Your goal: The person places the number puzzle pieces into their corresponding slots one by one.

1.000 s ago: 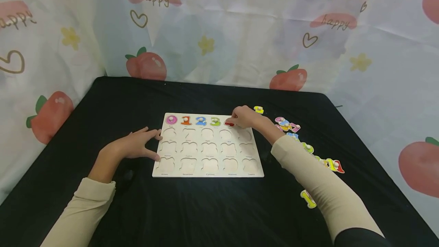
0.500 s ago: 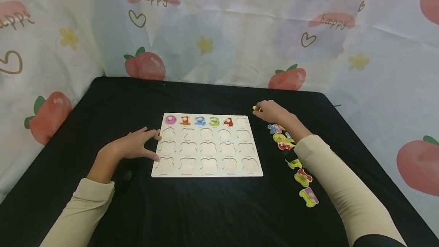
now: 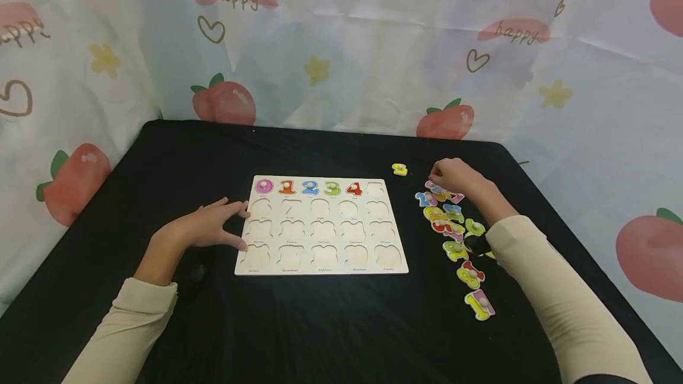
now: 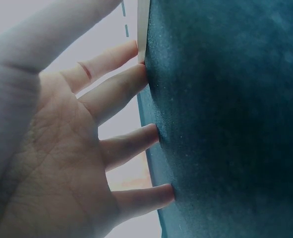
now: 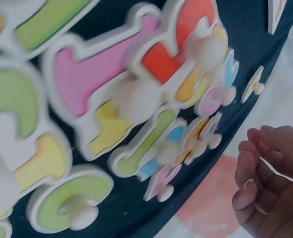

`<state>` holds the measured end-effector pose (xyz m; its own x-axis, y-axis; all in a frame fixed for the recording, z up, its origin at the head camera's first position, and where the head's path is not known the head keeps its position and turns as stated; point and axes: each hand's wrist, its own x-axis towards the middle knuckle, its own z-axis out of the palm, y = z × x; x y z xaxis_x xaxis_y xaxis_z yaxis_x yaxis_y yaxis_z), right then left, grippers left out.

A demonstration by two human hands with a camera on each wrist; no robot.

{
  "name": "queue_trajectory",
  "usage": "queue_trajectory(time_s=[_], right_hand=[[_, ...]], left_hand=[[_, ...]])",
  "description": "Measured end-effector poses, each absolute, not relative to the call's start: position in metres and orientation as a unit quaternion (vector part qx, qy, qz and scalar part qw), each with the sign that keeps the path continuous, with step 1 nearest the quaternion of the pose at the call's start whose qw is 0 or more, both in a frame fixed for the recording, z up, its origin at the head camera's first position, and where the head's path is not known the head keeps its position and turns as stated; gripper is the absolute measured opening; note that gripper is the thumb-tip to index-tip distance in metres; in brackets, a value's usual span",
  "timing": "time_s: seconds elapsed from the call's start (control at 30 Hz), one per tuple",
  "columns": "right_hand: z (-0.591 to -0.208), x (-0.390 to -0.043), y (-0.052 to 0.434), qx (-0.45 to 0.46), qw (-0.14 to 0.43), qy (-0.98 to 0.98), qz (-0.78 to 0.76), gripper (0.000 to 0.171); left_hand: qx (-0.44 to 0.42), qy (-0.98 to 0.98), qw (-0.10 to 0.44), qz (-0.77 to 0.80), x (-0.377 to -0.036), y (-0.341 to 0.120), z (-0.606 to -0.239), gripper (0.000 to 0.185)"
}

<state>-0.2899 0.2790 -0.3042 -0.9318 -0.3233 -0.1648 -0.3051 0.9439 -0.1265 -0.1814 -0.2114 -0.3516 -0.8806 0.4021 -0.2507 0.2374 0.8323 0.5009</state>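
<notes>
My left hand (image 3: 205, 226) touches the left edge of a white number puzzle board (image 3: 306, 200), fingers spread and thumb on the near corner side. In the left wrist view, straight fingers (image 4: 119, 94) reach the board's edge. Knobbed pieces 0, 1, 2, 3 and red 4 (image 3: 354, 189) sit in the top row; the recesses beyond are bare. My right hand (image 3: 453, 175) hovers over the far end of the loose number pieces (image 3: 440, 194), and its fingers (image 5: 245, 193) are loosely curled around nothing in the right wrist view. A yellow number piece (image 3: 399, 169) lies behind the board's right corner.
Several loose knobbed pieces, among them a green one (image 3: 474, 227) and a yellow-and-pink one (image 3: 479, 304), run down the right of the board, some overlapping. Black cloth (image 3: 320, 330) covers the table, and a printed fabric backdrop (image 3: 368, 76) stands behind it.
My right hand left the red 4 in the top row, went to the yellow piece behind the board, then moved right over the loose pieces; the yellow piece stays there. My left hand stays put.
</notes>
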Motion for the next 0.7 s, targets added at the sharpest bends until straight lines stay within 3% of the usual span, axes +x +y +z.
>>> queue_trajectory(time_s=[0.3, 0.7], right_hand=[[-0.306, -0.285, 0.297, -0.105, 0.163, 0.979, -0.056, 0.008], [-0.313, -0.301, 0.275, -0.183, 0.075, 0.979, -0.047, 0.012]], left_hand=[[0.172, 0.941, 0.173, 0.236, -0.183, -0.213, -0.355, 0.078], [0.177, 0.939, 0.17, 0.241, -0.181, -0.212, -0.352, 0.078]])
